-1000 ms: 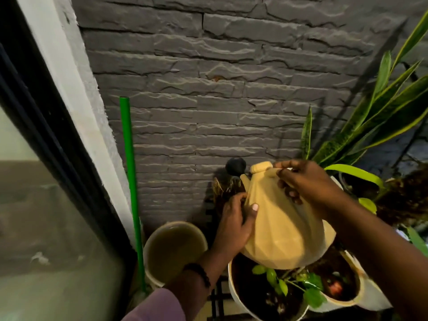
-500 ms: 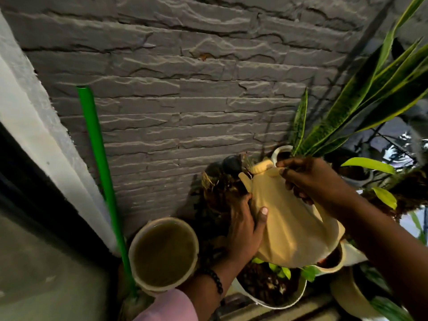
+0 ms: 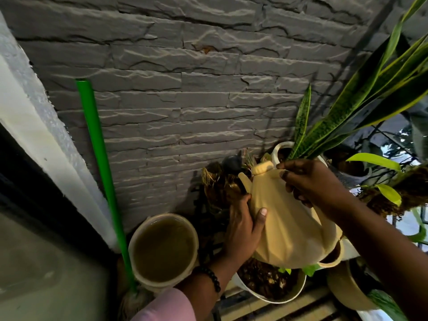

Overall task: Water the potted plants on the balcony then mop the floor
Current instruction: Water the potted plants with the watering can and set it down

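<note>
1. The right hand [image 3: 310, 184] has its fingers curled round the top of the can [image 3: 284, 223], near the cap [image 3: 262, 167] — it carries the weight and sets the tilt.
2. The left hand [image 3: 243, 228] cups the can's left flank, thumb laid across the front and fingers wrapped behind; it probably steadies the body so the pour stays aimed.
3. The can is held in the air, tipped away toward the wall [image 3: 185, 100], its spout [image 3: 244, 179] pointing at the dry plant [image 3: 215, 179] there. I cannot tell whether water is running.
4. Below the can sits a white pot [image 3: 273, 295] of dark soil with small green leaves; behind the right hand a snake plant [image 3: 361, 96] rises from its own pot [image 3: 276, 151].
5. A bucket [image 3: 162, 251] of murky water stands at left, just beside a green mop handle [image 3: 97, 144] leaning on the wall — likely kept ready for the floor, which is not yet begun.
</note>
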The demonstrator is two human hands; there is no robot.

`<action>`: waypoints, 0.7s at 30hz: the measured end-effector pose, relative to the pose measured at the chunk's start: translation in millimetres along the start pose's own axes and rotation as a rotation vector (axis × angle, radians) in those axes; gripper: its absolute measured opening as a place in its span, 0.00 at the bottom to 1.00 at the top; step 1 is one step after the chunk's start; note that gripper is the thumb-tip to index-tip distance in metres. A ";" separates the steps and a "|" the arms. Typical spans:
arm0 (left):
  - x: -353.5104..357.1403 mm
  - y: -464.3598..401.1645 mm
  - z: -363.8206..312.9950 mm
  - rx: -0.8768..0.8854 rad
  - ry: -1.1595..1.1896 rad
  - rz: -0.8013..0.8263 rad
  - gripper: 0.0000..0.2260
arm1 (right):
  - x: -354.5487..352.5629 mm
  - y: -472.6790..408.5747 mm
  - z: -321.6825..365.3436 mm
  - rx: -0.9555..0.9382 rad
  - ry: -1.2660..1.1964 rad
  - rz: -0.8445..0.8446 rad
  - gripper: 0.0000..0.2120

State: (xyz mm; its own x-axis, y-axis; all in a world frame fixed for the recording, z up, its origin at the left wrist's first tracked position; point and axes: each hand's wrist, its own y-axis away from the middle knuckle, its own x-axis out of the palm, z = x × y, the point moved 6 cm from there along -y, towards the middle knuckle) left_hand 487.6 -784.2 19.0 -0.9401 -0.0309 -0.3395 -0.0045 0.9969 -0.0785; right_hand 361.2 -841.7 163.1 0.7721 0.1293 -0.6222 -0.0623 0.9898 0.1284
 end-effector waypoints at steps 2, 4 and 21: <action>0.9 0.3 -0.2 0.000 0.001 0.010 0.30 | -0.2 0.0 -1.8 0.003 -0.004 0.000 0.08; 1.9 0.4 -0.3 -0.004 0.002 0.016 0.29 | -0.4 -0.1 -3.0 0.000 -0.006 0.001 0.08; -3.8 -33.3 -8.0 -0.087 0.136 0.183 0.23 | -19.9 10.7 -12.5 0.043 -0.129 -0.219 0.10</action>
State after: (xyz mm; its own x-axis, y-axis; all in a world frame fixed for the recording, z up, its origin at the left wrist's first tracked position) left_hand 488.6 -816.6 30.4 -0.9653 0.1546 -0.2104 0.1460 0.9877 0.0558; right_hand 337.3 -832.9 167.2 0.8386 -0.0991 -0.5357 0.1398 0.9895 0.0358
